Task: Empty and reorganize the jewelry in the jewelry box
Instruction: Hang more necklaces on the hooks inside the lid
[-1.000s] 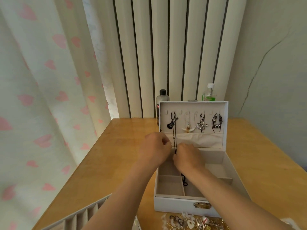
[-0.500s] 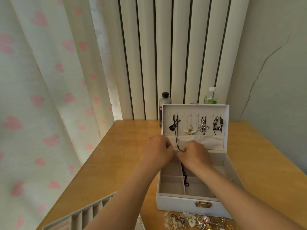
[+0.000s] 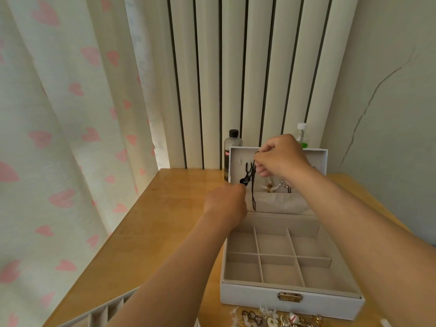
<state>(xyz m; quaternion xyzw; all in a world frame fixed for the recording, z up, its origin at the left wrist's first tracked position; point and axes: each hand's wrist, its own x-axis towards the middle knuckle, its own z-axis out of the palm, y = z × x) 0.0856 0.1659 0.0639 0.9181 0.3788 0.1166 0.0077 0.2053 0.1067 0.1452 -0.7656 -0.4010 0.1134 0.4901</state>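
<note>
**Item:** black cord necklace (image 3: 253,192), thin braided-looking string with a small dark guitar-shaped pendant.

**Location:** hangs against the inside of the jewelry box (image 3: 292,303) lid (image 3: 236,159), at its left end.

**Hands:** the right hand (image 3: 280,156) pinches the cord's upper loop near the lid's top edge. The left hand (image 3: 226,204) is curled just below the pendant; whether it grips anything cannot be told.

**Risks:**
- The slack cord may snag the white pendant (image 3: 269,187) or silver pendant (image 3: 284,184) beside it.
- A hard tug could shift the light box.

**Materials:** white smooth shell, beige matte lining, straight dividers, brass-coloured clasp (image 3: 289,297).

**In front of the box:** a tangled metal pile (image 3: 271,320) on the glossy wooden counter (image 3: 165,232).
</note>
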